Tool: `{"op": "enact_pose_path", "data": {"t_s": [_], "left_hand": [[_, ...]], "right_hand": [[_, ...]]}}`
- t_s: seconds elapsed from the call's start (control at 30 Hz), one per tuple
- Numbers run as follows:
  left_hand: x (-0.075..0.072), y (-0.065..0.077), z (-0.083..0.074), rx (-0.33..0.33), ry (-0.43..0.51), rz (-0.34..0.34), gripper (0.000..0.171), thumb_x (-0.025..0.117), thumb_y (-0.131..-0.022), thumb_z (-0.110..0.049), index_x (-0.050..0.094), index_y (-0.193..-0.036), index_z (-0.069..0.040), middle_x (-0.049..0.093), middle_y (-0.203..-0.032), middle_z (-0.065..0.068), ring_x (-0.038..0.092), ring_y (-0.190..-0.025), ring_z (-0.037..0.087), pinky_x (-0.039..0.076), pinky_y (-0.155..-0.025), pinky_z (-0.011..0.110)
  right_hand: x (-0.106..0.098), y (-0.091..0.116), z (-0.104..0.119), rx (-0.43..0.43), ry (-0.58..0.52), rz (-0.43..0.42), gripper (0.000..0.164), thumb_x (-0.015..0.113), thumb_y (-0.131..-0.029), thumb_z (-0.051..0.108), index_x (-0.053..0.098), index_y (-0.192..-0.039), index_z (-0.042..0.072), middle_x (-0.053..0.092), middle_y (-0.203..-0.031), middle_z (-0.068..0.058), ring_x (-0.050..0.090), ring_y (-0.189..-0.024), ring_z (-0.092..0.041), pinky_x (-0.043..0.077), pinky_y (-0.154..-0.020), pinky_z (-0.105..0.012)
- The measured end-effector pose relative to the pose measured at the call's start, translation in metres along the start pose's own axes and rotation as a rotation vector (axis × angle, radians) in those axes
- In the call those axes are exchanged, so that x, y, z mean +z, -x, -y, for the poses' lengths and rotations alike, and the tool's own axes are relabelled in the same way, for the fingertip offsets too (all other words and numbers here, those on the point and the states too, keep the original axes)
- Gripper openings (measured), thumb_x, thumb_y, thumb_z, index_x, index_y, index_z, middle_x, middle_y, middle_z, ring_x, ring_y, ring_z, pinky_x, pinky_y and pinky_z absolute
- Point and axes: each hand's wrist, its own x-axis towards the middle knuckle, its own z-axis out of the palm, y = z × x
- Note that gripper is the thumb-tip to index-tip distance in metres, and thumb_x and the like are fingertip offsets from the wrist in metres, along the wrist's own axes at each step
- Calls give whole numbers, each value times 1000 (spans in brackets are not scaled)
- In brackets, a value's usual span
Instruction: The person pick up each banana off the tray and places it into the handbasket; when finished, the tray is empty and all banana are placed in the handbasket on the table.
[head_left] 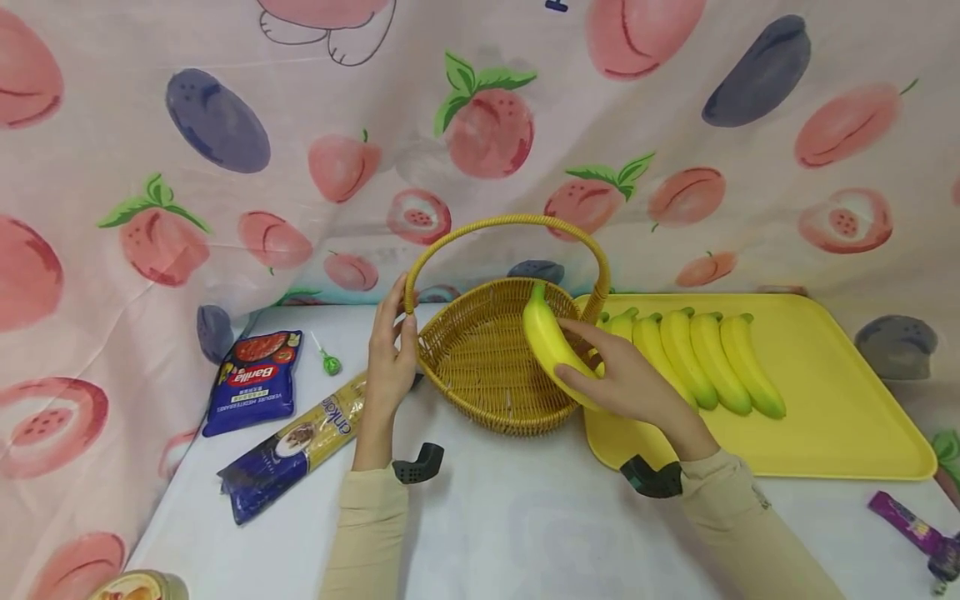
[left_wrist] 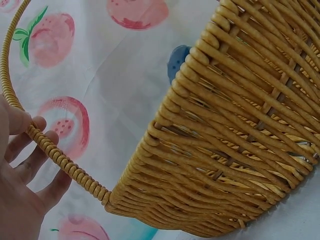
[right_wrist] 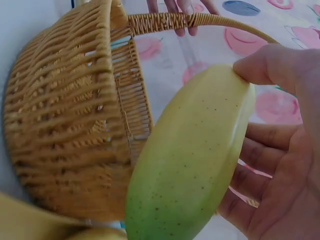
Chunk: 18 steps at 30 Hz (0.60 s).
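A brown wicker basket (head_left: 495,358) with a tall arched handle (head_left: 517,221) stands on the white table, its inside bare of fruit. My left hand (head_left: 392,354) holds the left side of the handle, thumb and fingers around it in the left wrist view (left_wrist: 30,160). With my right hand (head_left: 618,375) I grip a yellow banana (head_left: 551,342) between thumb and fingers, over the basket's right side. Its green-tipped end fills the middle of the right wrist view. Several more bananas (head_left: 690,358) lie side by side on a yellow tray (head_left: 840,392) to the right.
Left of the basket lie a long pasta packet (head_left: 300,442), a blue Barilla pouch (head_left: 258,379) and a green lollipop (head_left: 330,363). A jar lid (head_left: 135,587) shows at the bottom left, a purple wrapper (head_left: 907,521) at the right. Fruit-printed cloth (head_left: 480,192) hangs behind.
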Motion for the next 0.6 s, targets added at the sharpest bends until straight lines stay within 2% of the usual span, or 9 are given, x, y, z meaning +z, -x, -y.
{"op": "enact_pose_path", "data": {"t_s": [0.2,0.37,0.43,0.6], "left_hand": [[2,1,0,-22,-1,-3,47,40,-98,3,34,-145,-1,49,-124,25,48,-121,37,41,-97,57],[5,1,24,-18,5,-25,49,41,-99,0,34,-146,-8,51,-127,21,48,-123,34,41,-98,56],[6,0,34,-18,3,-32,49,42,-99,-4,35,-147,-14,52,-128,18,49,-123,31,41,-98,56],[6,0,39,-18,-9,-22,50,42,-100,-10,34,-147,-24,52,-128,13,49,-123,25,42,-98,53]], "right_hand": [[7,-20,7,42,-49,5,63,63,-89,40,41,-143,16,63,-108,-4,57,-94,-19,46,-73,-34],[17,-37,15,69,-52,28,62,62,-90,40,40,-143,16,59,-123,-5,58,-102,-21,49,-77,-34],[22,-44,18,78,-55,45,62,61,-90,39,40,-143,15,59,-126,-5,58,-104,-21,50,-79,-35],[35,-58,23,104,-35,114,64,60,-90,39,39,-144,11,63,-118,-7,60,-103,-21,51,-81,-36]]}}
